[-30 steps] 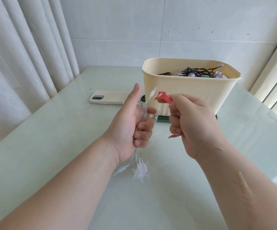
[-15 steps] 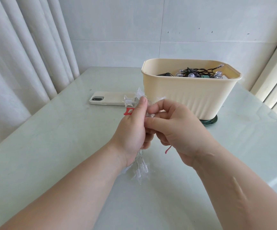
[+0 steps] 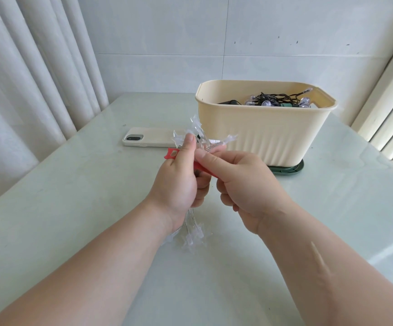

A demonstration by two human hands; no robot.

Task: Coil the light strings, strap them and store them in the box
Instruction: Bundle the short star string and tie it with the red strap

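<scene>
Standing upright, coiled light string (image 3: 191,236), red strap (image 3: 169,156) crosswise

The counter (image 3: 73,208) is a pale green, glossy slab, smooth as glass and catching window light. The box (image 3: 261,137) on it is cream plastic with a matt finish and fine ribs down its lower wall. The light string (image 3: 193,238) is clear, shiny plastic stars on thin transparent wire, the strap (image 3: 170,153) a matt red band, the phone (image 3: 153,140) in a smooth matt cream case, the curtain (image 3: 26,90) soft white cloth and the wall (image 3: 167,43) smooth pale tile.
</scene>
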